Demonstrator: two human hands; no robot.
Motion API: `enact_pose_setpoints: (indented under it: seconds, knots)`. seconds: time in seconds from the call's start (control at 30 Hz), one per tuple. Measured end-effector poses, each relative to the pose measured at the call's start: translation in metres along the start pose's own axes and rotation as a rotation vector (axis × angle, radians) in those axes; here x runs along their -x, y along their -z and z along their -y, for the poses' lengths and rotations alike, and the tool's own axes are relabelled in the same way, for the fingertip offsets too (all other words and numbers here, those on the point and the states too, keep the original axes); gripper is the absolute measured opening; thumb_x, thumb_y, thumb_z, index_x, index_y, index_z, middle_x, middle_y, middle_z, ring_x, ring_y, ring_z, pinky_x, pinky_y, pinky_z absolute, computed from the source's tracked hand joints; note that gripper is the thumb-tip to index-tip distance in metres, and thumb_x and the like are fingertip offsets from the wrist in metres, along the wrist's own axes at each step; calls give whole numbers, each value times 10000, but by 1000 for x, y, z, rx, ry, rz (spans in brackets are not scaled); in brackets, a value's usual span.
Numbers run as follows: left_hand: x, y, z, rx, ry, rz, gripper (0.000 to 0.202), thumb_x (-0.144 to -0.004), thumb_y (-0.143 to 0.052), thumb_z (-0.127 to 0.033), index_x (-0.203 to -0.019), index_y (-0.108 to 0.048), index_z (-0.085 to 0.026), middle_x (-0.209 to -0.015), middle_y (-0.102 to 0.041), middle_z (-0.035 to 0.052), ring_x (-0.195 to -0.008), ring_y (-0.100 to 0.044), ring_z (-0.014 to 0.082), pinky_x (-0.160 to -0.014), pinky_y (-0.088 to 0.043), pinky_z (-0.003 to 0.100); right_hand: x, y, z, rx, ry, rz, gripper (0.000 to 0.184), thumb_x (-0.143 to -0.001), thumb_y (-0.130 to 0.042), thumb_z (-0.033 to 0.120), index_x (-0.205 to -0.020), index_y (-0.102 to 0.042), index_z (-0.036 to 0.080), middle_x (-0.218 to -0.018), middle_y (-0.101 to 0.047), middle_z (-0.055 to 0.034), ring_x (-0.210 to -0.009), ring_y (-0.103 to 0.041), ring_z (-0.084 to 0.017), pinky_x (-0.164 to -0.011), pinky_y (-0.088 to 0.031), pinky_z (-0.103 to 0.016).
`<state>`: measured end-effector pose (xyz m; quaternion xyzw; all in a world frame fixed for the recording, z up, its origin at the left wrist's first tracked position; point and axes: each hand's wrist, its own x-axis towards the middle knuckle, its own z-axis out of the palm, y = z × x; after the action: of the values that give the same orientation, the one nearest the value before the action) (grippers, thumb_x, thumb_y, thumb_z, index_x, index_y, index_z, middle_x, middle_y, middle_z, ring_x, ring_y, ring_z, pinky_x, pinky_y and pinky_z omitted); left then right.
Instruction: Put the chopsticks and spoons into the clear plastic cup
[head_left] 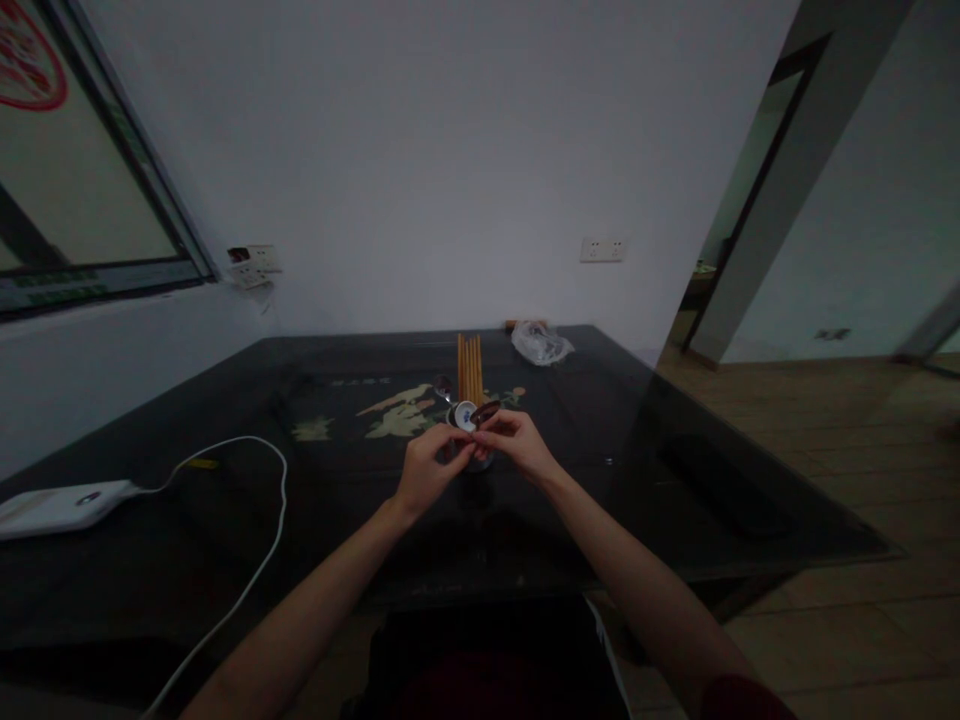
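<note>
Over the middle of the table, my left hand and my right hand meet, fingertips pinched together. What lies between them is too small and dark to make out. Just beyond the fingertips are a small white round piece with a blue mark and a dark reddish-brown oval piece. Several wooden chopsticks stand upright behind these, and a metal spoon leans out to their left. My hands partly hide the holder beneath.
The dark glossy table bears a bird-and-flower picture. A crumpled clear plastic bag lies at the back. On the left, a white device trails a white cable. A dark flat object rests on the right.
</note>
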<state>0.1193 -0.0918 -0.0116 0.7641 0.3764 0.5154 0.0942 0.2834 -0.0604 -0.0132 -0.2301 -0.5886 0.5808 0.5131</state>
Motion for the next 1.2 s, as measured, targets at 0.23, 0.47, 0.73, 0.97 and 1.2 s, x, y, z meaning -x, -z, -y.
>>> enact_pose_setpoints:
  seconds: [0.23,0.47,0.73,0.97,1.2]
  knots:
    - [1,-2,0,27,72,42,85,-784,-608,-228,-833,-645,-169,-759,-667,14,-623,-573,118,-600,-456,227,-1,-1,4,93,25,-36,266,-579,-802,359,-660,-640,163,-561,-628,21,-447,-543,-95,-449,-444,-213]
    - [-2,-4,5,160,190,79,111,-784,-599,-263,-840,-615,-169,-779,-652,15,-697,-602,135,-642,-475,234,-3,3,5,142,53,-67,262,-645,-750,383,-761,-665,164,-550,-585,30,-418,-487,-75,-401,-376,-192]
    - [-7,0,9,370,292,33,205,-756,-627,-280,-921,-577,-169,-857,-625,35,-753,-604,137,-674,-488,242,-12,30,3,194,108,-246,264,-732,-647,401,-846,-655,162,-540,-559,35,-417,-461,-70,-400,-337,-193]
    - [-17,15,6,403,275,-76,187,-761,-631,-331,-813,-543,-174,-752,-584,-2,-674,-590,121,-591,-477,220,-18,63,-11,381,-138,-225,276,-685,-646,227,-949,-616,153,-630,-576,36,-499,-502,-79,-457,-387,-192]
    - [-50,29,-5,295,196,-176,192,-767,-621,-340,-818,-532,-178,-788,-585,4,-719,-601,126,-622,-495,222,-16,66,-33,496,-246,13,639,-555,-765,111,-1151,-542,161,-908,-610,-21,-735,-592,-123,-668,-491,-262]
